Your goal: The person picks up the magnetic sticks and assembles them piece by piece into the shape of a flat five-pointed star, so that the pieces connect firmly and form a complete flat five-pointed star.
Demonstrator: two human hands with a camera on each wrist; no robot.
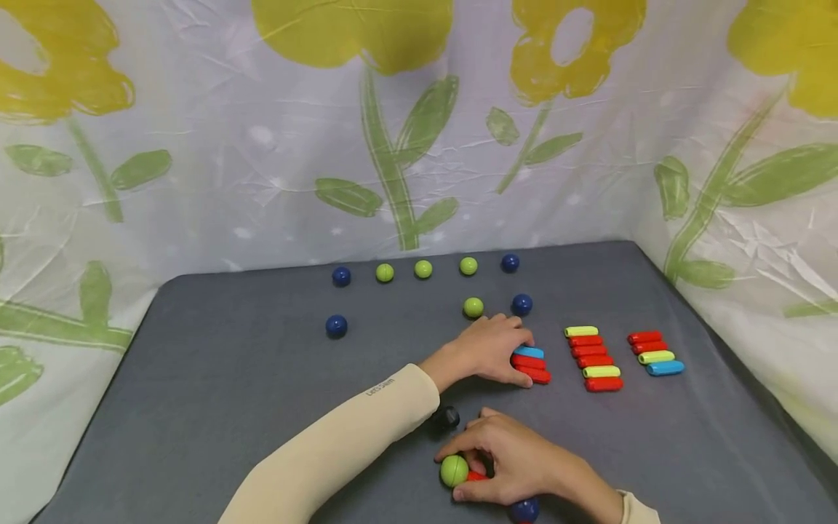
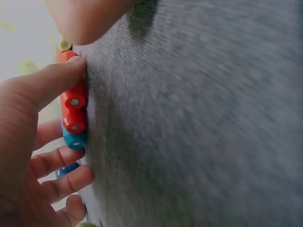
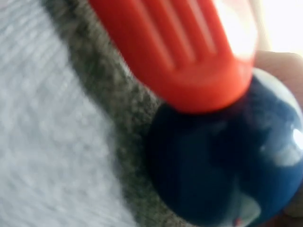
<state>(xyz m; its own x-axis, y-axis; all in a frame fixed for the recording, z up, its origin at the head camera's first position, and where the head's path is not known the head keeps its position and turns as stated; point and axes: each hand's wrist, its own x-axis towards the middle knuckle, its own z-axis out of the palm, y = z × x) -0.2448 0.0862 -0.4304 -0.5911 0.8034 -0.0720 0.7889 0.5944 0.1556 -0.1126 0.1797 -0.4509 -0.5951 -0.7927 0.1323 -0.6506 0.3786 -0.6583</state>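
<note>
In the head view my left hand spans a short row of stick-shaped magnetic rods, one blue rod and red ones. The left wrist view has its thumb on a red rod and fingers by the blue rod; pale metal discs mark the rod ends. Lower down, my right hand pinches a green ball between thumb and fingers. A red rod shows behind that ball, partly hidden by the hand. Beneath the right wrist lies a dark blue ball, joined to a ribbed red rod.
Rows of red, yellow and blue rods lie to the right, a longer row and a shorter one. Green balls and blue balls are spread toward the back of the grey table. A small black object sits between the arms.
</note>
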